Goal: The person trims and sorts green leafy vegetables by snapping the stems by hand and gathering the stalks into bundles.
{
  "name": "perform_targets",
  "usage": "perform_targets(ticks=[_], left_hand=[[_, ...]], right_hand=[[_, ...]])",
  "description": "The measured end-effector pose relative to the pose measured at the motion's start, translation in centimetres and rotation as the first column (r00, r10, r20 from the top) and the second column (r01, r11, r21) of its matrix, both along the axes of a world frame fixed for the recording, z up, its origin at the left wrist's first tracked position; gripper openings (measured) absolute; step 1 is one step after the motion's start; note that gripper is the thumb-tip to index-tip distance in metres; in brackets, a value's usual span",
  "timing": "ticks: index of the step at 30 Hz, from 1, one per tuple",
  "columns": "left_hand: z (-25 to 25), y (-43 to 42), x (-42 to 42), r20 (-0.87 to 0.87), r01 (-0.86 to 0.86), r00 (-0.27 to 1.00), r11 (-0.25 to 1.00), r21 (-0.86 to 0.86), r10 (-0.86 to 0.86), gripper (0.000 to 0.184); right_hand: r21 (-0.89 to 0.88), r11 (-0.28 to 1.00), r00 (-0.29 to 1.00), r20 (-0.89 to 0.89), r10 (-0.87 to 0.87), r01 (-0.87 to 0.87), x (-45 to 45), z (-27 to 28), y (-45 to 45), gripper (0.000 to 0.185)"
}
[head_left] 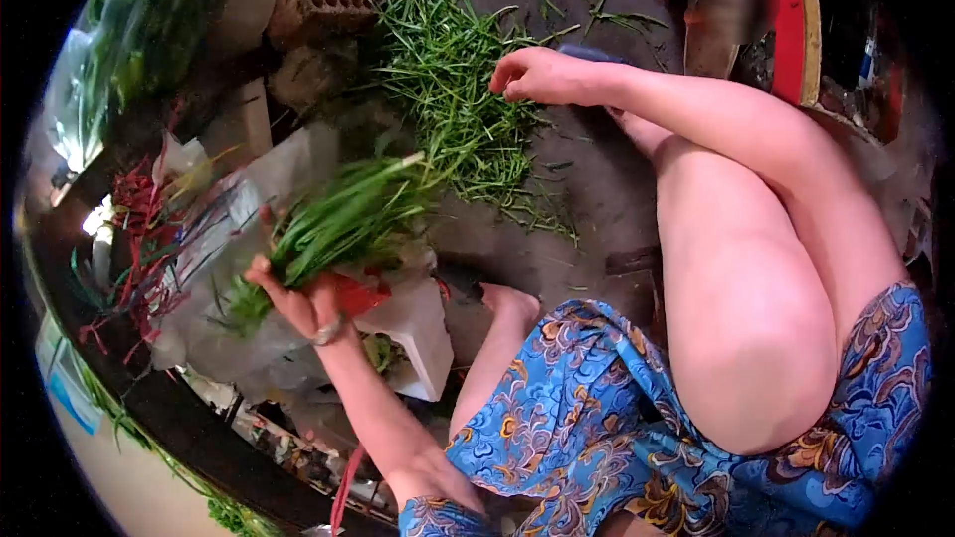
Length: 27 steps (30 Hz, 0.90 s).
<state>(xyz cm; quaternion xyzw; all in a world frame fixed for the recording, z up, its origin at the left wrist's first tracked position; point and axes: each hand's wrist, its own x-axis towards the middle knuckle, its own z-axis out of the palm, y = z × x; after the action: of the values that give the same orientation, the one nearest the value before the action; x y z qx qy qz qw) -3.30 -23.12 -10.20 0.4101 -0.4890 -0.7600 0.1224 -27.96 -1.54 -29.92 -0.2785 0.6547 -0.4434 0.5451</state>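
A bunch of long green stalks (348, 214) is held in my left hand (303, 303), at the left centre, with pale stalk ends toward the upper right. My left fingers wrap around its lower side, and the bunch is slightly blurred. A loose heap of green stalks and trimmings (453, 80) lies on the dark ground at the upper centre. Over the right edge of this heap hangs my right hand (545, 76), its fingers curled downward. Whether anything small is between those fingers is hidden.
Plastic bags of greens (149, 30) stand at the upper left, beside a perforated brick (323, 8). Red and green ties (139, 239) hang at the left. A white foam box (423, 338) sits below the bunch. A red board (788, 45) is at the upper right.
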Motion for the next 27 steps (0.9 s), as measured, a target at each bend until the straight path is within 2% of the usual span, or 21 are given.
perform_targets(ticks=[1, 2, 3, 6, 8, 9, 10, 11, 12, 13, 14, 15, 16, 18, 19, 20, 21, 22, 23, 25, 27], left_hand=[[-1.3, -2.1, 2.6, 0.021, -0.093, 0.995, 0.994, -0.062, 0.094, 0.034], [-7.6, -6.3, 8.6, 0.285, 0.034, 0.958, 0.999, -0.005, -0.031, 0.03], [-5.8, -4.8, 6.9, 0.476, 0.387, 0.845, 0.892, -0.233, -0.242, 0.031], [0.6, 0.6, -1.6, -0.011, 0.038, 0.999, 0.996, 0.084, -0.037, 0.026], [-2.6, -0.4, -0.4, -0.222, 0.039, 0.975, 0.999, 0.027, -0.033, 0.027], [-3.2, -0.6, -1.4, 0.177, 0.328, 0.941, 0.9, -0.285, -0.287, 0.028], [-3.4, -0.8, -2.1, 0.607, 0.653, 0.716, 0.638, -0.409, -0.344, 0.031], [-2.8, -0.9, -2.0, 0.366, 0.433, 0.867, 0.875, -0.217, -0.338, 0.034], [-1.5, -0.2, -3.0, 0.153, 0.181, 0.97, 0.982, 0.06, -0.189, 0.039], [-0.9, -0.2, -2.1, 0.065, 0.052, 0.997, 0.999, 0.006, -0.052, 0.04], [-1.4, -1.3, -0.8, 0.191, 0.041, 0.981, 0.996, -0.077, -0.026, 0.04], [-1.9, -2.3, 0.6, 0.316, 0.042, 0.949, 0.988, -0.15, 0.008, 0.04], [-4.3, -4.4, 3.6, 0.637, 0.186, 0.771, 0.963, -0.198, -0.018, 0.039], [-5.6, -5.5, 4.2, 0.614, 0.611, 0.738, 0.664, -0.432, -0.28, 0.037], [-2.9, -3.5, 1.6, 0.189, 0.353, 0.928, 0.922, -0.157, -0.322, 0.035], [-0.8, -2.3, 0.8, -0.204, 0.156, 0.974, 0.952, 0.264, -0.103, 0.034], [-2.6, -3.8, 2.1, -0.348, 0.269, 0.919, 0.94, 0.211, -0.185, 0.034], [-5.5, -4.3, 3.8, 0.085, -0.042, 0.996, 0.996, 0.085, 0.035, 0.03], [-6.5, -4.1, 4.1, 0.237, 0.085, 0.969, 0.995, -0.052, -0.07, 0.034], [-5.5, -3.7, 3.3, 0.482, 0.42, 0.831, 0.882, -0.215, -0.279, 0.036], [-1.8, -2.3, 2.5, -0.026, -0.03, 0.999, 0.99, 0.138, 0.034, 0.044]], right_hand=[[0.018, 1.0, 1.0, 0.011, 0.013, -0.014, 0.0, -0.1, -0.1, 0.024], [0.015, 0.999, 1.0, 0.005, 0.031, -0.031, 0.2, 0.0, -0.4, 0.024], [0.027, 0.998, 0.997, -0.047, 0.064, -0.063, 0.5, 0.0, -0.7, 0.025], [0.045, 0.997, 0.998, -0.019, 0.061, -0.06, 0.6, -0.5, -1.0, 0.027], [0.019, 0.993, 0.992, -0.045, 0.121, -0.12, 0.5, -0.2, -0.8, 0.028], [0.007, 0.995, 0.993, -0.05, 0.102, -0.102, 0.0, 0.1, -0.6, 0.028], [-0.001, 0.997, 0.996, -0.037, 0.08, -0.08, 0.3, 0.4, -0.2, 0.028], [-0.016, 0.996, 0.996, -0.015, 0.084, -0.084, 0.2, 0.3, 0.1, 0.027], [-0.011, 0.997, 0.997, -0.003, 0.079, -0.079, 0.2, 0.0, 0.3, 0.027], [0.042, 0.997, 0.996, 0.049, 0.068, -0.07, 0.3, -0.3, 0.3, 0.027], [0.089, 0.994, 0.995, 0.086, 0.058, -0.066, 0.2, -0.3, 0.0, 0.027], [0.086, 0.994, 0.995, 0.076, 0.058, -0.064, 0.2, 0.3, -0.1, 0.028], [0.083, 0.994, 0.995, 0.07, 0.071, -0.077, 0.4, 0.4, -0.4, 0.028], [-0.019, 0.994, 0.993, -0.032, 0.111, -0.111, 0.3, -0.4, -0.7, 0.028], [-0.023, 0.996, 0.996, -0.035, 0.088, -0.088, 0.2, 0.2, -0.5, 0.028], [0.054, 0.995, 0.996, 0.037, 0.082, -0.084, 0.5, -0.1, -0.9, 0.027], [0.049, 0.994, 0.995, 0.012, 0.096, -0.097, 1.0, -0.2, -0.8, 0.027], [0.047, 0.993, 0.993, -0.043, 0.112, -0.11, 0.5, -0.2, -0.8, 0.027], [0.081, 0.992, 0.994, 0.054, 0.096, -0.101, 0.5, -0.3, -0.7, 0.028], [0.014, 0.995, 0.995, 0.021, 0.096, -0.096, 0.0, -0.1, -0.1, 0.029], [0.06, 0.995, 0.997, 0.027, 0.074, -0.076, 0.3, -1.2, -0.2, 0.029]])
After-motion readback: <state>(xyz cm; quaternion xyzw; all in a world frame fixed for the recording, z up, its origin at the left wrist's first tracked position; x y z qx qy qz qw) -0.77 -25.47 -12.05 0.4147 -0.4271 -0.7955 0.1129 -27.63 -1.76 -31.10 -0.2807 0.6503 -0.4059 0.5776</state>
